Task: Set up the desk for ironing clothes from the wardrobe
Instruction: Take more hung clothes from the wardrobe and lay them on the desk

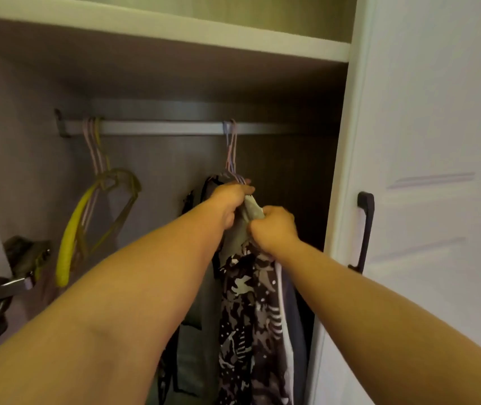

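Observation:
Inside the open wardrobe a grey rail (160,127) runs across. From pink and blue hangers (231,150) on the rail hang several clothes, among them a dark patterned garment (248,311). My left hand (229,201) grips the top of the garment just below the hanger hooks. My right hand (274,226) pinches a grey-green fold of cloth (251,211) right beside it. Both hands are closed on the cloth, and the hanger shoulders are hidden behind them.
Empty yellow and pink hangers (98,200) dangle at the rail's left end. A white shelf (175,30) spans above. The white wardrobe door (438,171) with a black handle (365,232) stands on the right. Dark objects (5,282) sit at the lower left.

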